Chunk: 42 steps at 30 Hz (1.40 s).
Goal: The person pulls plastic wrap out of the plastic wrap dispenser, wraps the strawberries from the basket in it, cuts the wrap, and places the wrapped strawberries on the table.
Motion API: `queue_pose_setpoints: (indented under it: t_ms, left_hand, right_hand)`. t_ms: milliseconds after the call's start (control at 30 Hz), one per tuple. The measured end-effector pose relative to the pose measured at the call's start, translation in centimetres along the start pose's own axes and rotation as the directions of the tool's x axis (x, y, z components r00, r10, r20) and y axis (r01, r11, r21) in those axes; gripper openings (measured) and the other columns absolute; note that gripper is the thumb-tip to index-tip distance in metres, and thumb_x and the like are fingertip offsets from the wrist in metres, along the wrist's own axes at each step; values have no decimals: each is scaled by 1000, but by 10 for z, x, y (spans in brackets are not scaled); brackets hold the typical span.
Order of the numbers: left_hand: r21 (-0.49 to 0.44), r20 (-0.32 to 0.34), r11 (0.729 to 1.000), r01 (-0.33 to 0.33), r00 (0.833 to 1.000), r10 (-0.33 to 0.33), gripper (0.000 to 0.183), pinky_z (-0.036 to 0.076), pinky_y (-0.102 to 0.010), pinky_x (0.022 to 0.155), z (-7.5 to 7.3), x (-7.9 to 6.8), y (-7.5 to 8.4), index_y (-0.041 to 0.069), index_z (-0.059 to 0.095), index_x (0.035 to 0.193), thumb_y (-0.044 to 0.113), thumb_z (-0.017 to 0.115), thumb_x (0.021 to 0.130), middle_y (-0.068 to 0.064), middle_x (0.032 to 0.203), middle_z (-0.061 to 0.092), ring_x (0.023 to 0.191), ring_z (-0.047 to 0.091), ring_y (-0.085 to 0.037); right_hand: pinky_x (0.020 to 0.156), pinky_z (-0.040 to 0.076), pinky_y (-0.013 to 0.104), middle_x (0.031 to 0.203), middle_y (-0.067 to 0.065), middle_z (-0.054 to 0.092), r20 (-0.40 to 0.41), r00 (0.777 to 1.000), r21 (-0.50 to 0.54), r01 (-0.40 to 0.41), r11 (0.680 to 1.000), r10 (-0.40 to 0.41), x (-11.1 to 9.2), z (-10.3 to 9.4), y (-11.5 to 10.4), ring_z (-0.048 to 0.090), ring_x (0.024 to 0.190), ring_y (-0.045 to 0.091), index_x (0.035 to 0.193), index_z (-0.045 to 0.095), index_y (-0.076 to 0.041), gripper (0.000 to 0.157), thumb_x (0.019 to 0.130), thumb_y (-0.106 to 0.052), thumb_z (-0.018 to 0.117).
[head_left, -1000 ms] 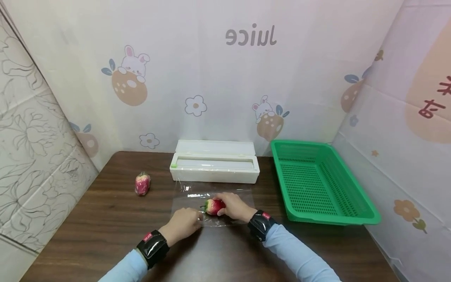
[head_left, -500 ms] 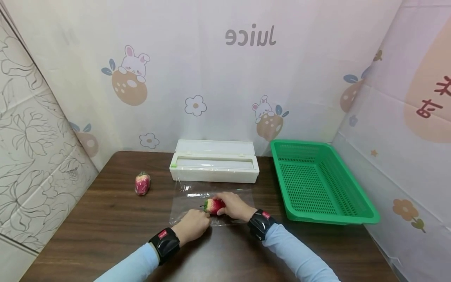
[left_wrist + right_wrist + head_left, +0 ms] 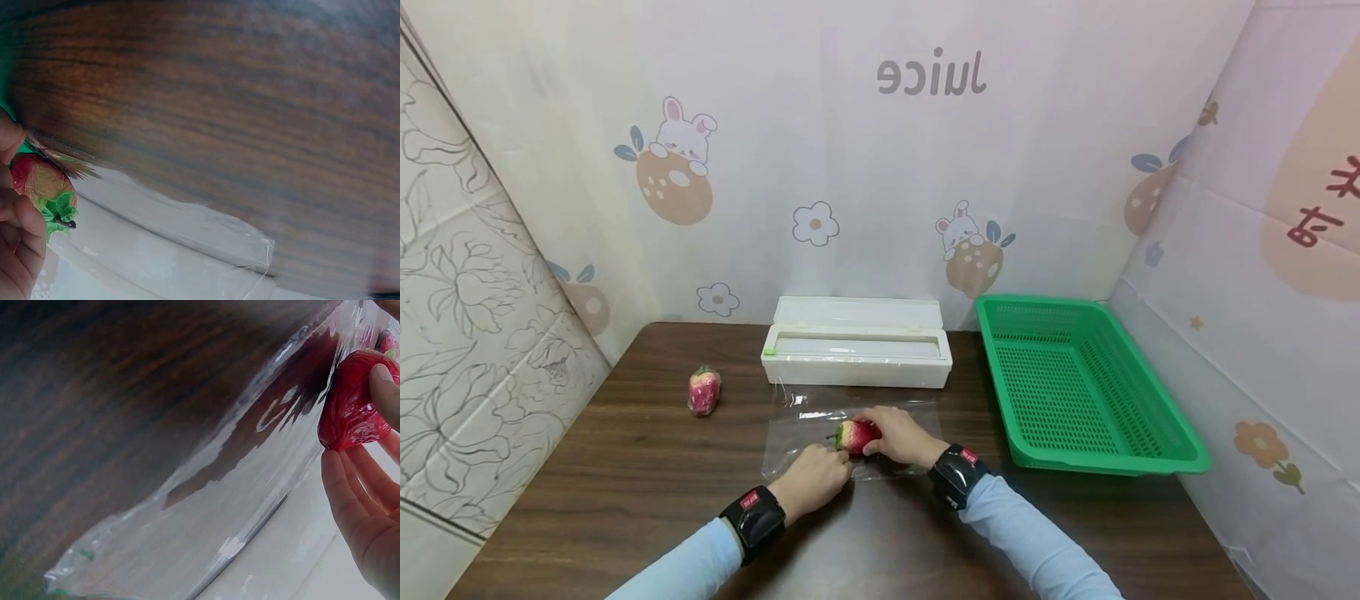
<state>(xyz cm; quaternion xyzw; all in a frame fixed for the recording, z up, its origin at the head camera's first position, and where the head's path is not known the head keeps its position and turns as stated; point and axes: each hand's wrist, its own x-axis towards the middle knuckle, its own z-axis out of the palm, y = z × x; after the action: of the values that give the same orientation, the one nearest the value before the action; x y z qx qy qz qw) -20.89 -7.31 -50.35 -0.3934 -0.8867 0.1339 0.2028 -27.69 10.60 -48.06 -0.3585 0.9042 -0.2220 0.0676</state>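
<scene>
A red, pale-topped toy strawberry (image 3: 856, 437) with a green leafy cap lies on its side on a sheet of cling film (image 3: 793, 429). My right hand (image 3: 898, 437) holds its red end, thumb on the near side and fingers on the far side; the right wrist view shows the shiny red strawberry (image 3: 356, 403) in that grip. Close to the leafy end, my left hand (image 3: 818, 477) has curled fingers at the film's near edge. In the left wrist view its thumb and fingers (image 3: 28, 234) appear to pinch the film edge beside the strawberry.
A white cling film box (image 3: 857, 358) with its lid up stands behind the sheet. Another strawberry, wrapped in film (image 3: 703, 391), lies on the left of the brown table (image 3: 647, 467). On the right is a green plastic basket (image 3: 1108, 462).
My left hand has moved right along the film's near edge, up to the strawberry's leafy end. The right hand keeps its hold on the strawberry in the same place.
</scene>
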Motion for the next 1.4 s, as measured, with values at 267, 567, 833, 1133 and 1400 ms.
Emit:
queue_pose_setpoints:
  t_ms: [267, 567, 833, 1133, 1400]
  left_hand:
    - [7, 7, 1000, 13, 1000, -13, 11, 34, -24, 41, 0, 0, -2, 19, 59, 64, 18, 68, 71, 9, 67, 56, 49, 48, -8]
    - [-67, -16, 994, 81, 996, -83, 11, 38, -24, 44, -6, 1, -8, 16, 58, 66, 16, 64, 76, 7, 69, 59, 56, 52, -10]
    - [-146, -132, 980, 138, 979, -157, 16, 46, -27, 63, -10, 4, -19, 13, 67, 82, 22, 72, 71, -1, 94, 58, 85, 53, -17]
    - [-261, -60, 948, 184, 977, -206, 16, 51, -29, 73, -9, 7, -25, 12, 68, 88, 21, 71, 75, 1, 103, 62, 94, 58, -14]
    - [-257, -58, 948, 189, 976, -210, 8, 50, -27, 67, -10, 9, -28, 15, 65, 74, 20, 70, 75, 3, 98, 62, 87, 58, -13]
  right_hand:
    - [93, 44, 39, 118, 5, 60, 13, 1000, 1, -24, 1000, 24, 0, 1, 1, 55, 110, 21, 123, 55, -11, 49, 78, -20, 73]
    - [94, 43, 40, 121, 5, 59, 29, 999, -3, -26, 1000, 26, 0, 3, 2, 54, 112, 21, 123, 54, -12, 50, 78, -21, 72]
    - [92, 44, 39, 119, 5, 59, 25, 1000, -8, 15, 1000, -15, -2, 3, 2, 55, 109, 20, 124, 54, -12, 50, 78, -21, 72]
    - [93, 44, 39, 121, 5, 58, 39, 999, 6, -10, 1000, 9, -1, 3, 0, 54, 110, 19, 126, 50, -12, 52, 79, -21, 71]
    - [78, 49, 31, 109, 4, 59, 25, 999, 10, -34, 999, 34, -10, 0, -5, 57, 93, 16, 96, 55, -16, 28, 78, -30, 71]
